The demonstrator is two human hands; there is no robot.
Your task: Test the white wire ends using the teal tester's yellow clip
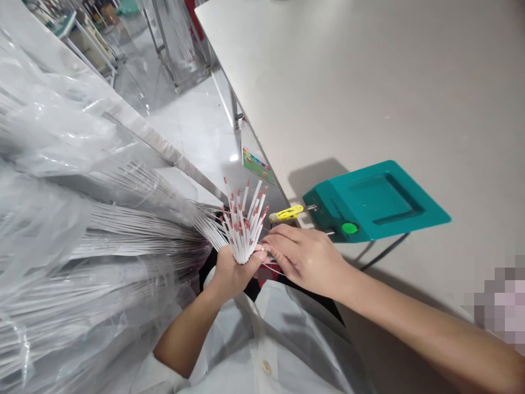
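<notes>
Left hand (230, 275) closed firmly, right hand (310, 253) at its thumb, whether pinching anything I can't tell; table (369, 82) alongside, teal box (377, 201) on it, red-tipped white wires (245, 232) fanning from the left hand, yellow clip (286, 213) beside the box.

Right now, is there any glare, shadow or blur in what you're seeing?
In the head view, glare streaks the plastic wrap and a bright spot marks the floor; also in the head view, the teal device throws a soft shadow on the table; head view again, the red-tipped strands in the left hand look fairly sharp, while the upper-left background is soft.
</notes>
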